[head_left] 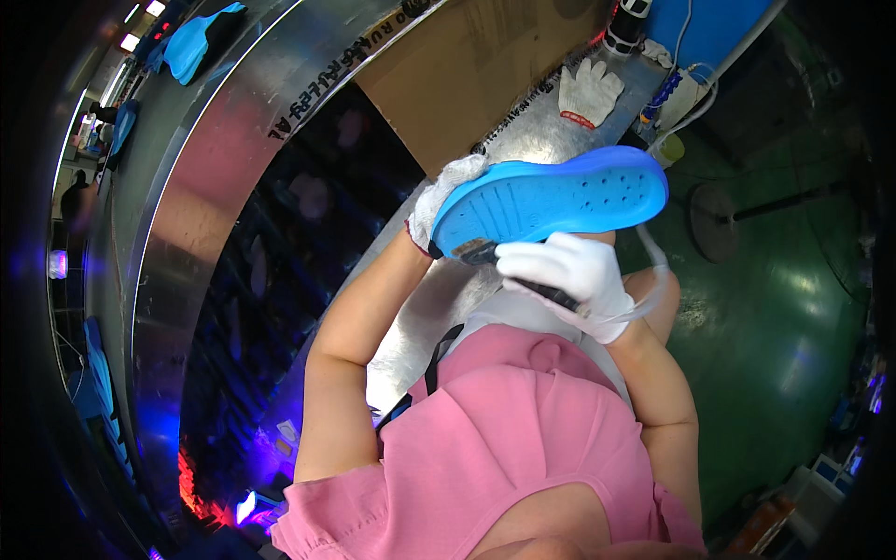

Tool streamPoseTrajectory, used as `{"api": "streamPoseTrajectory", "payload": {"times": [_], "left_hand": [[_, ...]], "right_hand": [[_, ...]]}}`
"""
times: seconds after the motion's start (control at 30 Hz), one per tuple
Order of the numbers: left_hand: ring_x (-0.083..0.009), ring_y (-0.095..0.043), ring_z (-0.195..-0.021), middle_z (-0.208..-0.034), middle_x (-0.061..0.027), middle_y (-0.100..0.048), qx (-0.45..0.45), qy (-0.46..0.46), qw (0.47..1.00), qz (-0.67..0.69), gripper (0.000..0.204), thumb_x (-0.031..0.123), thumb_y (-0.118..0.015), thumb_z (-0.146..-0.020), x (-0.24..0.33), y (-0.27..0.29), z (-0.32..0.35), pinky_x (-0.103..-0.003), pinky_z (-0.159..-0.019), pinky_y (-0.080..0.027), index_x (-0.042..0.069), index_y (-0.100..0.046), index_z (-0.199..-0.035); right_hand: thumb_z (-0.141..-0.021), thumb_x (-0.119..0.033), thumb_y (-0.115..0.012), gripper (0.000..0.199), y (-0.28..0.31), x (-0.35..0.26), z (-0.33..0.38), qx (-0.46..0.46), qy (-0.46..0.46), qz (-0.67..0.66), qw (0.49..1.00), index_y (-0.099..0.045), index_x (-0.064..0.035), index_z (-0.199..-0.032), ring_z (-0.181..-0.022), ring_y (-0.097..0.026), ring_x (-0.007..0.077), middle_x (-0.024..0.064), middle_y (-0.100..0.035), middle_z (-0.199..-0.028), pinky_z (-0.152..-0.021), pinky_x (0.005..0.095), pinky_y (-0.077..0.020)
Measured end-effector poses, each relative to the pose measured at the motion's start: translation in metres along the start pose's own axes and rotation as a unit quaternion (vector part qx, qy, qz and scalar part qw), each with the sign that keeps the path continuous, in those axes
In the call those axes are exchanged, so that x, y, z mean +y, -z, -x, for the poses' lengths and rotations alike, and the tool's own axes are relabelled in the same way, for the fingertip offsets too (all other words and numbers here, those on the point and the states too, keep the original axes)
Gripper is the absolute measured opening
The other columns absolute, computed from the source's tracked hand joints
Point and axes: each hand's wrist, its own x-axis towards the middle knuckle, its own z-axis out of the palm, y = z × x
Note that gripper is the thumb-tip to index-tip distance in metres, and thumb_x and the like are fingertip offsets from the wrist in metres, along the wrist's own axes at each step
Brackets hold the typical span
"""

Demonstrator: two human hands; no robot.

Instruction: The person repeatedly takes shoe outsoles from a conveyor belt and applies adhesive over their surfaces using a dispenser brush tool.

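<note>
A bright blue shoe sole [541, 198], with small holes toward its right end and ridges toward its left end, is held up in front of me. My left hand [446, 198], in a white knit glove, grips its left end. My right hand [565, 273], also in a white glove, is closed around a dark-handled brush [478, 250]. The brush's bristles are at the sole's lower left edge; whether they touch it I cannot tell. Part of the brush handle is hidden by my right fingers.
Beyond the sole, a spare white glove [590, 93] with a red cuff lies on the metal surface near a black cylindrical container [625, 26]. A cardboard sheet [467, 65] stands behind. At left runs a conveyor belt [154, 154] carrying a blue piece [194, 45].
</note>
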Motion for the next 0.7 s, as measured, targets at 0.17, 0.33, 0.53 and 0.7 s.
{"api": "streamPoseTrajectory", "payload": {"times": [0.17, 0.33, 0.53, 0.7], "left_hand": [[-0.0315, -0.064, -0.097, -0.117, -0.0226, -0.061, 0.052, 0.021, 0.987, -0.152, 0.068, 0.044, -0.060, -0.083, 0.014, 0.017, 0.015, -0.041, -0.083, -0.054, -0.007, -0.051, -0.127], [-0.0236, -0.065, -0.086, -0.105, -0.0180, -0.065, 0.072, -0.016, 0.960, -0.271, 0.058, 0.039, -0.062, -0.082, 0.014, 0.021, 0.011, -0.034, -0.077, -0.054, -0.005, -0.056, -0.120], [-0.0181, -0.063, -0.087, -0.098, -0.0116, -0.065, 0.091, -0.134, 0.910, -0.382, 0.041, 0.037, -0.062, -0.085, 0.015, 0.026, 0.024, -0.032, -0.078, -0.051, 0.003, -0.064, -0.106], [-0.0191, -0.061, -0.097, -0.107, -0.0108, -0.062, 0.145, -0.009, 0.941, -0.305, 0.040, 0.038, -0.058, -0.088, 0.032, -0.019, 0.036, -0.031, -0.087, -0.048, 0.005, -0.064, -0.111]], "right_hand": [[-0.075, -0.009, -0.070, 0.020, 0.006, -0.023, -0.007, -0.075, 0.012, -0.043, 0.996, -0.069, -0.0096, -0.094, -0.065, -0.060, 0.0211, 0.0041, -0.069, -0.097, -0.059, 0.0314, -0.0498], [-0.075, -0.008, -0.071, 0.020, 0.017, -0.028, -0.012, -0.127, 0.093, 0.081, 0.984, -0.069, -0.0069, -0.095, -0.067, -0.060, 0.0244, 0.0065, -0.069, -0.096, -0.062, 0.0304, -0.0495], [-0.068, -0.009, -0.066, 0.027, 0.018, -0.021, -0.008, 0.001, 0.031, -0.002, 1.000, -0.067, -0.0157, -0.094, -0.060, -0.058, 0.0173, 0.0008, -0.068, -0.095, -0.054, 0.0282, -0.0486], [-0.066, -0.007, -0.073, 0.025, 0.021, -0.029, -0.009, -0.013, 0.040, 0.040, 0.998, -0.069, -0.0106, -0.090, -0.058, -0.060, 0.0205, 0.0079, -0.070, -0.096, -0.052, 0.0272, -0.0486]]}}
